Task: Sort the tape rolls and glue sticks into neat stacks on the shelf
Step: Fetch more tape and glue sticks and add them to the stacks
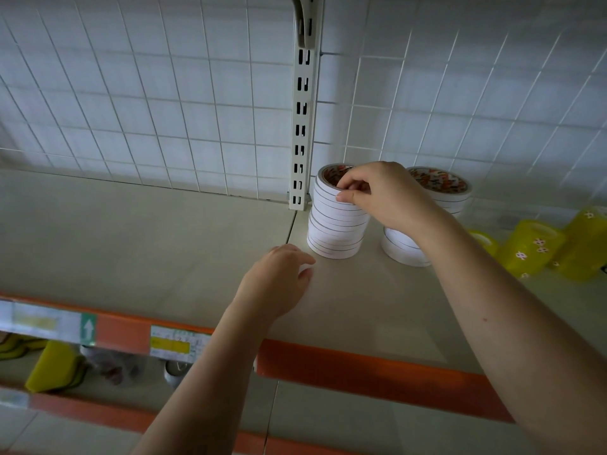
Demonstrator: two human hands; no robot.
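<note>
Centrally, right hand [381,195] pinched the top roll of the tall white tape-roll stack [338,221] on the beige shelf [164,244]; stack axis upright. Left hand [279,280] hovered lower left, fingers loosely curled, empty.

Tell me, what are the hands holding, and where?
The right hand pinches the top white tape roll of the left stack at its near rim. The left hand holds nothing.

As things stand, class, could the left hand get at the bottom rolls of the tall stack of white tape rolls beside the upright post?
Probably yes. The left hand rests on the cream shelf just before the tall stack of white tape rolls, nothing between them; the right hand grips only the top.
</note>
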